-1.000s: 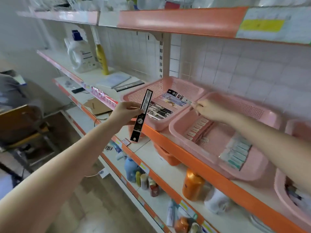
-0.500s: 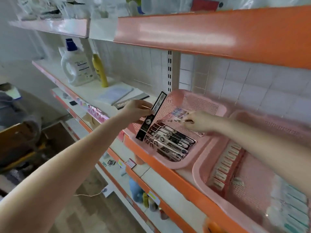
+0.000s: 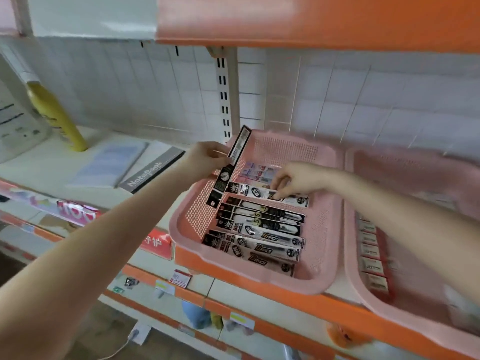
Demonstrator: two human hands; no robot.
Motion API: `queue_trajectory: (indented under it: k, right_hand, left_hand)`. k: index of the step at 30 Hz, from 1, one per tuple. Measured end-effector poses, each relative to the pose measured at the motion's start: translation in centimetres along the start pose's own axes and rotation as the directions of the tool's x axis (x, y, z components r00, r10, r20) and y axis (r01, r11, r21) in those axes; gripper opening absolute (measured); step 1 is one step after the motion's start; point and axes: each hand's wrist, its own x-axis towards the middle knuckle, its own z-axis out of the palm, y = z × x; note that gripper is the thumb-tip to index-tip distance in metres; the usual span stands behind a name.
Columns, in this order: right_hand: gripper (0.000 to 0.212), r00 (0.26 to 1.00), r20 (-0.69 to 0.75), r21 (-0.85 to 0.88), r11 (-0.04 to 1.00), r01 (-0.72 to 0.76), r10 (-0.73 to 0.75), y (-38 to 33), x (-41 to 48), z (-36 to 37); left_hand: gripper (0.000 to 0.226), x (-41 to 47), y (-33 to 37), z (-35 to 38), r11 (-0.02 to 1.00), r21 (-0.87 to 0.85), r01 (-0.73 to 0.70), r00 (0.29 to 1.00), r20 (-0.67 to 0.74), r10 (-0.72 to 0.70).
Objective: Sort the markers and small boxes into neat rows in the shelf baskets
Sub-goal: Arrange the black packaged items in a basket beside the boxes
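Right hand (image 3: 298, 180) has moved forward onto the row. Left hand (image 3: 205, 159) grips a marker pack (image 3: 232, 162), tilted over the pink basket (image 3: 179, 229) rim; right fingers curl, pinching the rearmost pack (image 3: 259, 192); small boxes (image 3: 374, 266) line the next basket (image 3: 361, 300)

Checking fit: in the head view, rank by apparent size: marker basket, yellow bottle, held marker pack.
1. marker basket
2. yellow bottle and held marker pack: similar length, bottle wider but farther, so not ranked.
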Motion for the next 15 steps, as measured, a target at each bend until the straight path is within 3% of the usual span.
queue_trajectory:
  k: [6, 10, 15]
  right_hand:
    - [0.022, 0.994, -0.085, 0.045, 0.997, -0.061, 0.064, 0.1, 0.2, 2.2]
    - [0.023, 0.988, -0.123, 0.047, 0.995, -0.087, 0.093, 0.1, 0.7, 2.6]
    - [0.020, 0.969, -0.196, 0.065, 0.988, -0.143, 0.153, 0.8, 1.2, 2.6]
  left_hand:
    - [0.014, 0.8, -1.8, 2.2, 0.979, 0.069, -0.191, 0.981, -0.025, 0.193]
    - [0.018, 0.7, -1.6, 1.7, 0.984, -0.049, -0.171, 0.985, -0.038, 0.169]
    - [0.019, 0.6, -2.0, 1.6, 0.978, 0.011, -0.210, 0.978, -0.004, 0.210]
